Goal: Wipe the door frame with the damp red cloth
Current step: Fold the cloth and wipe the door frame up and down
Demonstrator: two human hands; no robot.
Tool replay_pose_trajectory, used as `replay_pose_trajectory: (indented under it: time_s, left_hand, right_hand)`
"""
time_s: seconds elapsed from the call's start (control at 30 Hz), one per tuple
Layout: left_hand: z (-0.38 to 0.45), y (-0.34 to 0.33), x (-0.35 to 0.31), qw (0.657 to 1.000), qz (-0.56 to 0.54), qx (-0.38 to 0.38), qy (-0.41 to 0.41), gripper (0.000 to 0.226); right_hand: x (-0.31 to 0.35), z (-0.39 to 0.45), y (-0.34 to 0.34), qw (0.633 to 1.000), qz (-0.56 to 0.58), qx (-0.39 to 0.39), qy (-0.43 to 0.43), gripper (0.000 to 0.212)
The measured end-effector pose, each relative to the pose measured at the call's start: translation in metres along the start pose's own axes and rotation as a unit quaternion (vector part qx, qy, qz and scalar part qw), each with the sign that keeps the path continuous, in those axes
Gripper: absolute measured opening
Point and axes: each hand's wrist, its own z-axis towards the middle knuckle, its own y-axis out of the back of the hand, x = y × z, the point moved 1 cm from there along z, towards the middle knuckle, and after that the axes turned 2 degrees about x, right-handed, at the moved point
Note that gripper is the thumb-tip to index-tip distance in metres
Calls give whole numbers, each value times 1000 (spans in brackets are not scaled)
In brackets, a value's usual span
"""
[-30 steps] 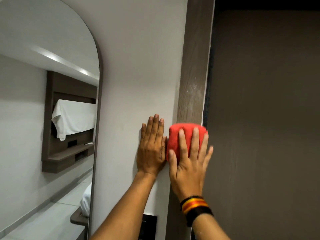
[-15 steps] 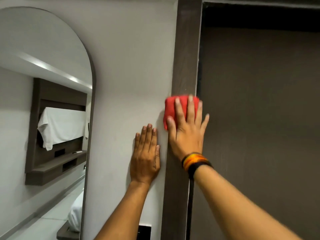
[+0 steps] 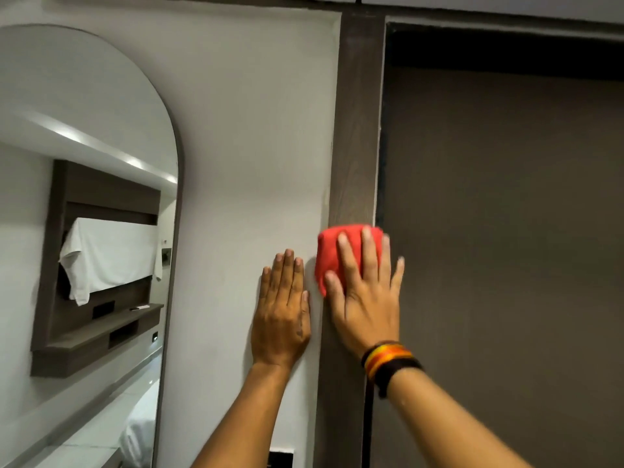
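A folded red cloth (image 3: 332,251) lies flat against the dark brown door frame (image 3: 359,130), which runs up the middle of the view. My right hand (image 3: 366,298) presses on the cloth with fingers spread, a striped band on its wrist. My left hand (image 3: 282,315) rests flat on the white wall (image 3: 253,130) just left of the frame, fingers together, holding nothing. The cloth's lower part is hidden under my right palm.
An arched mirror (image 3: 84,163) hangs on the wall at the left and reflects a room with a wooden shelf unit and a white sheet. The brown door (image 3: 506,231) fills the right side. A dark wall plate (image 3: 280,459) sits low below my left arm.
My right hand slid the cloth up the frame. The view tilted upward, so the frame's top corner now shows. My left hand stayed flat on the wall.
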Motion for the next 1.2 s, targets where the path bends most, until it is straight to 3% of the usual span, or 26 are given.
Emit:
replay_pose_trajectory:
  time_s: [0.23,0.33,0.53,0.97,1.2]
  left_hand:
    - [-1,2,-1,1000,15,8,8,54]
    - [0,3,0,1000,11,11,10,54]
    - [0,7,-3,1000,8,15,10,53]
    - [3,3,-1,1000,-3,15,12,54]
    - [4,6,-1,1000,-2,16,5,54]
  right_hand:
    - [8,173,67,1000,3,5,0,66]
    - [12,177,68,1000,20,-6,-13,66]
    - [16,100,35,999,28,-27,-32,66]
    - [17,306,99,999,16,-28,-37,69]
    - [22,293,100,999,15,-24,-32,68]
